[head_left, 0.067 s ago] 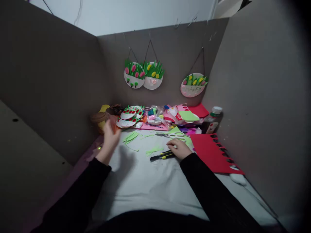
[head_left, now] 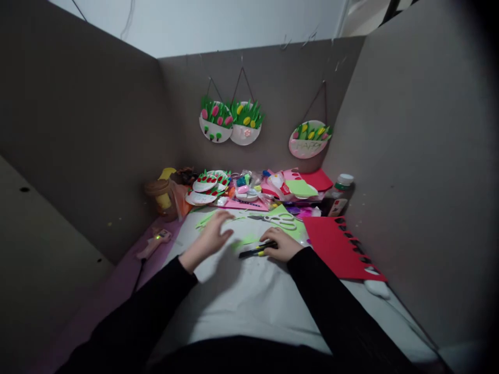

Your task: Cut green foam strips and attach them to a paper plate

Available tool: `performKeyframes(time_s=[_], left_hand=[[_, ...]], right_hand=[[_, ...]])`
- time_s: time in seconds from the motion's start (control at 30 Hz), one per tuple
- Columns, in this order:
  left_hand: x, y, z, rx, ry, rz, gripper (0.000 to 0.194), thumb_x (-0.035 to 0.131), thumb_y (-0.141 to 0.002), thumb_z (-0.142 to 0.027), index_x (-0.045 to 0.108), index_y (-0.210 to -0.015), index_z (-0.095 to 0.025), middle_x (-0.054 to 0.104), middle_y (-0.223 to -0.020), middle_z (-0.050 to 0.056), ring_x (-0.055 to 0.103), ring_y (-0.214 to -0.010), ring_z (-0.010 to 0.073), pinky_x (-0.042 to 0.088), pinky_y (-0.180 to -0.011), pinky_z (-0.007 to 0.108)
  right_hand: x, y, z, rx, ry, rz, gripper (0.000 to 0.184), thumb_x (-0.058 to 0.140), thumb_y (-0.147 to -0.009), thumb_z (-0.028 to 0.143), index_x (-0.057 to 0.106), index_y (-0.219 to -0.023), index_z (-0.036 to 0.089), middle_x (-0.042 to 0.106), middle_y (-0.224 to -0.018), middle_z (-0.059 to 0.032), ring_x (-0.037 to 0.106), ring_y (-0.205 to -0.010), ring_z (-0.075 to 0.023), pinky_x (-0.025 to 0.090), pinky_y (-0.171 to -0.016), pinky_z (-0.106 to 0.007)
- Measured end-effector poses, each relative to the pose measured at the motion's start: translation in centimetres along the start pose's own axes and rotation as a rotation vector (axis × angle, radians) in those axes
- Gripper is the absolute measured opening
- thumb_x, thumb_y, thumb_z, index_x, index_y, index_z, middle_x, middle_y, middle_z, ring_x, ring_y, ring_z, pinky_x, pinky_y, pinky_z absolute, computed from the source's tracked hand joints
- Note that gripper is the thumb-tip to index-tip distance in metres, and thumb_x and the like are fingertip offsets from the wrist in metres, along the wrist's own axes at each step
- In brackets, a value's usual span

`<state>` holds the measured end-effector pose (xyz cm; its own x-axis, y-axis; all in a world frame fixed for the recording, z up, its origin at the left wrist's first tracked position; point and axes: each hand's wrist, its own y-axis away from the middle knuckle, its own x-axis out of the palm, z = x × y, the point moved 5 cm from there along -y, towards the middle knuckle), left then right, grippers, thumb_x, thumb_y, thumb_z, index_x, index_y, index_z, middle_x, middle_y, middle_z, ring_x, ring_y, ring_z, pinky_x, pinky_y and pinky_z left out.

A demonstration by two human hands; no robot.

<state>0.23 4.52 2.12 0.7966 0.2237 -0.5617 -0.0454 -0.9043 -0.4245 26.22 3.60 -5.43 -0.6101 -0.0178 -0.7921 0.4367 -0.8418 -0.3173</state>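
My right hand (head_left: 284, 244) has its fingers curled over two black-and-yellow utility knives (head_left: 249, 253) lying side by side on the white cloth. Its fingers hide their right-hand ends. My left hand (head_left: 212, 235) hovers over the table to the left, fingers apart, with nothing in it. Behind it are thin green paper strips (head_left: 203, 221), partly covered by the hand. More green paper pieces (head_left: 248, 239) lie between the two hands. White-handled scissors (head_left: 284, 222) rest just beyond my right hand, on a sheet of green paper (head_left: 301, 232).
Red paper (head_left: 327, 244) with cut-outs along one edge lies at right, beside a white mouse (head_left: 377, 289). Along the back are paper-plate crafts (head_left: 202, 198), a pile of supplies and a bottle (head_left: 341, 195). A glue gun (head_left: 156, 241) and lidded cup (head_left: 159, 195) stand left. Grey panels enclose the table.
My left hand has moved right and nearer, from beside the lidded cup to over the table. My right hand has come down onto the utility knives and closed around them.
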Motion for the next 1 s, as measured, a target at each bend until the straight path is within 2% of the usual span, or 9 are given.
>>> performKeyframes(time_s=[0.07,0.13,0.2,0.3,0.5,0.7,0.8,0.9,1.0], left_hand=[[5.0,1.6,-2.9,0.202,-0.069,0.371,0.032,0.059,-0.065,-0.018,0.059,-0.097,-0.022,0.057,-0.103,0.008,0.054,-0.098,0.0226,0.04,-0.087,0.032],[8.4,2.3,-3.2,0.225,-0.187,0.567,0.026,0.057,-0.066,-0.018,0.062,-0.091,-0.021,0.058,-0.097,0.009,0.057,-0.086,0.0215,0.042,-0.08,0.031],[10.3,2.0,-1.8,0.159,-0.304,0.594,0.022,0.056,-0.068,-0.022,0.063,-0.088,-0.019,0.059,-0.091,0.009,0.057,-0.077,0.0206,0.042,-0.071,0.03],[11.7,1.6,0.7,0.118,-0.386,0.603,0.021,0.06,-0.064,-0.03,0.064,-0.082,-0.018,0.06,-0.084,0.008,0.056,-0.071,0.0203,0.04,-0.063,0.028],[12.0,1.8,2.6,0.176,-0.233,0.559,0.012,0.056,-0.069,-0.03,0.059,-0.072,-0.019,0.058,-0.075,0.004,0.051,-0.066,0.0156,0.036,-0.059,0.025],[10.8,1.2,2.8,0.11,-0.182,0.398,0.013,0.046,-0.078,-0.029,0.052,-0.074,-0.019,0.056,-0.07,0.002,0.048,-0.063,0.0148,0.034,-0.059,0.026],[10.0,1.1,1.9,0.128,-0.126,0.303,0.013,0.042,-0.082,-0.03,0.049,-0.079,-0.02,0.055,-0.071,0.001,0.048,-0.064,0.0145,0.034,-0.06,0.026],[10.1,1.6,0.5,0.186,-0.097,0.322,0.012,0.043,-0.082,-0.03,0.048,-0.079,-0.02,0.055,-0.072,0.001,0.048,-0.066,0.0148,0.035,-0.061,0.026],[10.7,2.3,-0.6,0.24,-0.087,0.386,0.011,0.044,-0.082,-0.029,0.049,-0.078,-0.02,0.056,-0.074,0.001,0.049,-0.068,0.0153,0.036,-0.064,0.026]], right_hand=[[0.8,0.3,0.5,-0.045,0.03,0.095,0.029,0.067,-0.062,0.022,0.064,-0.091,0.02,0.059,-0.092,-0.0056,0.05,-0.092,-0.0211,0.04,-0.082,-0.033],[1.4,0.5,0.4,-0.032,0.076,0.145,0.035,0.069,-0.059,0.02,0.063,-0.093,0.02,0.057,-0.093,-0.0056,0.048,-0.092,-0.0214,0.039,-0.082,-0.033],[1.8,0.6,0.2,-0.004,0.114,0.169,0.035,0.068,-0.06,0.018,0.062,-0.094,0.02,0.056,-0.093,-0.0056,0.047,-0.092,-0.021,0.038,-0.081,-0.033],[2.0,0.5,-0.1,0.014,0.137,0.189,0.033,0.067,-0.061,0.017,0.06,-0.094,0.02,0.055,-0.093,-0.0051,0.047,-0.091,-0.0205,0.037,-0.08,-0.032],[2.2,0.2,0.0,0.01,0.125,0.189,0.032,0.066,-0.064,0.018,0.059,-0.095,0.021,0.055,-0.092,-0.0043,0.047,-0.091,-0.0197,0.036,-0.08,-0.03],[2.2,0.0,-0.1,0.07,0.22,0.141,0.029,0.064,-0.067,0.018,0.06,-0.096,0.021,0.056,-0.094,-0.0052,0.048,-0.094,-0.021,0.035,-0.082,-0.033],[1.6,-0.2,-0.3,0.125,0.22,0.019,0.032,0.063,-0.068,0.02,0.059,-0.101,0.02,0.056,-0.096,-0.0067,0.048,-0.096,-0.0222,0.035,-0.085,-0.036],[0.8,-0.5,0.1,0.123,0.044,-0.183,0.044,0.061,-0.07,0.023,0.053,-0.113,0.018,0.056,-0.095,-0.0066,0.051,-0.091,-0.0194,0.04,-0.083,-0.034],[0.3,-0.7,0.9,0.073,-0.13,-0.296,0.027,0.056,-0.073,0.021,0.059,-0.1,0.019,0.058,-0.086,-0.0037,0.054,-0.078,-0.0157,0.043,-0.075,-0.03]])
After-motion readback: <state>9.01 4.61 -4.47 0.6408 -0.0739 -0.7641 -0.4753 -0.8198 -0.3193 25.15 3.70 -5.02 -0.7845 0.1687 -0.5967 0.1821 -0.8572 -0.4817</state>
